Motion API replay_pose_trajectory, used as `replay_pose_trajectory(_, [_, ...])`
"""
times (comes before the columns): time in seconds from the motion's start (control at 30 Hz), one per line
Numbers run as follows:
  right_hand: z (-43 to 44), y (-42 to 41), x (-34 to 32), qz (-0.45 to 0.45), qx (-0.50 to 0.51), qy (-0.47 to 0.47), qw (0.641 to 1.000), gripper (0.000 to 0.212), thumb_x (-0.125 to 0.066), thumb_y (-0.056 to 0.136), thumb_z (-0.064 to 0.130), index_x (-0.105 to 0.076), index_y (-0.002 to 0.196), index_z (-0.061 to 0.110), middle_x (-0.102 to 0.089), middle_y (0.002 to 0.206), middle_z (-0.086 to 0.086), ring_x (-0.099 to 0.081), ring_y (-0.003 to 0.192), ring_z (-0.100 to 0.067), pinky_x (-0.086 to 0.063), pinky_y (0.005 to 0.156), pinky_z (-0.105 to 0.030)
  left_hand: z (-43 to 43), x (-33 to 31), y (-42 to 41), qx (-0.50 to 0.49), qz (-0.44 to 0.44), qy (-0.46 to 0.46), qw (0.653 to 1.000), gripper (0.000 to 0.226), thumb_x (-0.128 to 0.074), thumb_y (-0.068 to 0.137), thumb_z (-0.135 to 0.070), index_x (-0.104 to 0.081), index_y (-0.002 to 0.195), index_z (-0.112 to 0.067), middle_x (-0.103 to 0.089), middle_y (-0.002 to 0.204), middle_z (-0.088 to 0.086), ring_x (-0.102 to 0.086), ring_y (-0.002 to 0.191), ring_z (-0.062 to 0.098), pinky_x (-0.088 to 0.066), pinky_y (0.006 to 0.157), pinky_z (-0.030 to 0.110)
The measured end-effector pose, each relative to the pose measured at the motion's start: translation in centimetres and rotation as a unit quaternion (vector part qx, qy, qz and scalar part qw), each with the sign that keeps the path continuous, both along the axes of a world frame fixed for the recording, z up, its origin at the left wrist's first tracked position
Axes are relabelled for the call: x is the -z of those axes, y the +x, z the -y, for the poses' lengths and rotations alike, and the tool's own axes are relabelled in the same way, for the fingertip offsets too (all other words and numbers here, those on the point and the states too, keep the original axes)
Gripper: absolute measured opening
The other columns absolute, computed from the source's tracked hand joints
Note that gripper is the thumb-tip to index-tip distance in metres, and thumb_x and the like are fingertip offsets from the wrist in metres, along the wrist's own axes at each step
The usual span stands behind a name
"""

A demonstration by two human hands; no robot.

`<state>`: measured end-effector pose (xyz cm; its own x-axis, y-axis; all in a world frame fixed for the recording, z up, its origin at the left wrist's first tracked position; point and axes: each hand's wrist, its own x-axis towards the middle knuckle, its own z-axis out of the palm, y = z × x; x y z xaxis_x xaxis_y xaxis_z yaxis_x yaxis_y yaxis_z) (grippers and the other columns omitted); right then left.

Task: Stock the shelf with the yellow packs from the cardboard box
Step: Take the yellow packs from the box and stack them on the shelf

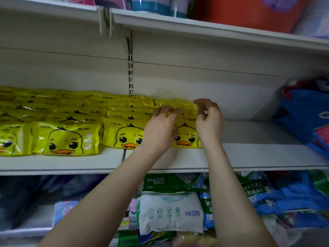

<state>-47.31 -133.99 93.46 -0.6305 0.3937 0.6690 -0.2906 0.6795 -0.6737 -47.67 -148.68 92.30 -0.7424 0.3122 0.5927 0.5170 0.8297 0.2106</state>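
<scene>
Dim, flat light with a greenish cast. Small glare spots glint on the yellow packs (65, 138). Below the shelf (249, 157), leftward, goods (26, 196) sit dark and blurred. Wide-angle distortion bends the shelf edges.

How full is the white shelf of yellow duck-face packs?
Partly full: yellow packs reach only to the right hand; white shelf shows beyond.

Glossy yellow packs (65, 138) printed with a cartoon duck face stand in close rows, faces outward, across the left and centre of the frame on the white shelf (249, 157). My left hand (160, 129) touches the rightmost row.
</scene>
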Motion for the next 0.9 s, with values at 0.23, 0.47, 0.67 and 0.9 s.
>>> replay_pose_trajectory(0.23, [7.9,1.1,1.5,0.007,-0.065,0.015,0.998,0.03,-0.052,0.085,0.005,-0.068,0.105,0.019,-0.063,0.104,-0.006,-0.058,0.101,-0.026,-0.045,0.087,-0.035,8.0,0.3,1.6,-0.037,-0.044,0.146,0.988,0.051,-0.07,0.081,-0.019,-0.058,0.13,-0.021,-0.061,0.12,0.007,-0.055,0.106,0.032,-0.044,0.087,0.038])
replay_pose_trajectory(0.47, [19.8,3.2,2.9,-0.018,-0.159,0.022,0.987,0.028,-0.053,0.086,0.007,-0.067,0.105,0.023,-0.061,0.107,0.003,-0.06,0.101,-0.017,-0.051,0.086,-0.043,20.2,1.3,5.3,-0.088,-0.051,0.225,0.969,0.042,-0.068,0.084,-0.02,-0.061,0.125,-0.024,-0.063,0.115,0.0,-0.059,0.106,0.024,-0.047,0.087,0.037])
replay_pose_trajectory(0.67, [33.0,6.2,4.3,-0.005,-0.252,0.03,0.967,0.028,-0.056,0.084,0.007,-0.067,0.103,0.025,-0.061,0.109,0.002,-0.059,0.104,-0.02,-0.05,0.086,-0.045,32.4,2.9,10.5,-0.147,-0.042,0.255,0.955,0.043,-0.068,0.083,-0.013,-0.062,0.124,-0.026,-0.064,0.115,-0.002,-0.06,0.105,0.02,-0.047,0.087,0.033])
replay_pose_trajectory(0.9, [47.4,10.6,6.6,0.017,-0.362,0.028,0.932,0.03,-0.056,0.083,0.005,-0.068,0.104,0.024,-0.06,0.109,0.005,-0.058,0.105,-0.018,-0.05,0.086,-0.044,45.9,5.1,17.3,-0.248,-0.036,0.283,0.926,0.04,-0.067,0.084,-0.013,-0.063,0.122,-0.024,-0.063,0.114,-0.003,-0.06,0.106,0.016,-0.046,0.088,0.029])
